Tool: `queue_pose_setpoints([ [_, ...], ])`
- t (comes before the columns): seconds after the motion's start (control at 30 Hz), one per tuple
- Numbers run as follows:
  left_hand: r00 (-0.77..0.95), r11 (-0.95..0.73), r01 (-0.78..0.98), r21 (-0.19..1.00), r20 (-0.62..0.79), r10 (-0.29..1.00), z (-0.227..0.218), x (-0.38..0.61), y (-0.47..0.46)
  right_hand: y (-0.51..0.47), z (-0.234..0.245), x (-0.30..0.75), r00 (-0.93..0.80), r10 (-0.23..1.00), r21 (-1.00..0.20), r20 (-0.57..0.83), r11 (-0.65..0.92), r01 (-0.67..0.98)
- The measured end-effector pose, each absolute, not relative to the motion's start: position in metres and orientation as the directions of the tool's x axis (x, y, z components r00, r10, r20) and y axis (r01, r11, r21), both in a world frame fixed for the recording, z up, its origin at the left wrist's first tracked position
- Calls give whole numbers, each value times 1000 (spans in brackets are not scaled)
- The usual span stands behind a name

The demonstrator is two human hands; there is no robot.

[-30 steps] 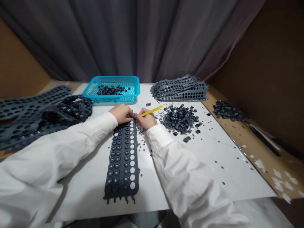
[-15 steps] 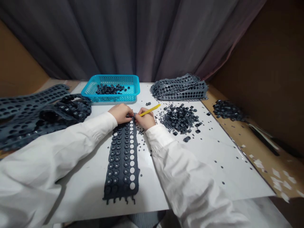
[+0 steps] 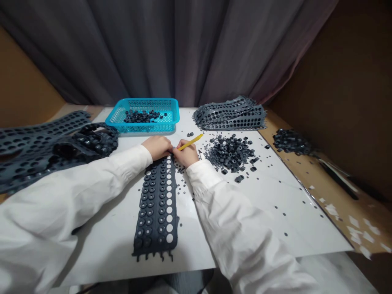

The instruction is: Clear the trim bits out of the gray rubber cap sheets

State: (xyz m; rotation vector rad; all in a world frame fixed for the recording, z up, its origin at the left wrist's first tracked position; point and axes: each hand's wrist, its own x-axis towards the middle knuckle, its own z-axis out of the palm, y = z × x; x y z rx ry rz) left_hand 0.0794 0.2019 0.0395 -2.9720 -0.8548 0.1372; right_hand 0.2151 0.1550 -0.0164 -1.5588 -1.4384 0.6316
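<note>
A dark rubber sheet (image 3: 158,232) lies lengthwise before me, with columns of round moulded pieces. Its right column shows a line of open holes, white from the table below. My left hand (image 3: 158,147) is closed at the far end of the sheet, its fingertips pinching the rubber there. Right beside it, my right hand (image 3: 187,155) grips a slim yellow tool (image 3: 192,141) that slants up to the right. The tool's lower tip is hidden by the fingers. Both hands' fingertips nearly meet at the sheet's far right corner.
Right of my hands is a heap of small black rubber pieces (image 3: 234,151) amid scattered bits. A blue basket (image 3: 141,127) holds similar pieces. Perforated sheets (image 3: 229,114) are piled at the back right, others (image 3: 45,126) at left. Another dark pile (image 3: 290,141) sits at far right.
The yellow tool's raised end has shifted slightly left and down. My fingers have moved a little at the far edge; the view has shifted slightly.
</note>
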Motion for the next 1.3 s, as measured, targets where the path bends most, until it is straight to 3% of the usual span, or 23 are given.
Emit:
queue_pose_setpoints([
  [0.2, 855, -855, 518, -31, 5, 519, 29, 74, 198, 155, -16, 215, 205, 961, -868, 187, 64, 493],
  [0.5, 778, -805, 558, 201, 209, 592, 4, 52, 205, 155, -17, 214, 207, 960, -870, 187, 64, 489],
  [0.8, 713, -760, 540, 362, 283, 642, -9, 49, 206, 155, -15, 214, 203, 961, -874, 185, 67, 481],
  [1.03, 745, -783, 521, 339, 267, 611, -7, 51, 207, 154, -16, 215, 203, 958, -870, 201, 79, 486],
  [1.17, 786, -803, 509, 309, 213, 580, 17, 51, 205, 152, -16, 215, 180, 958, -870, 224, 113, 480],
  [1.3, 748, -766, 588, 260, 185, 637, 45, 33, 192, 150, -12, 215, 166, 956, -875, 242, 142, 462],
])
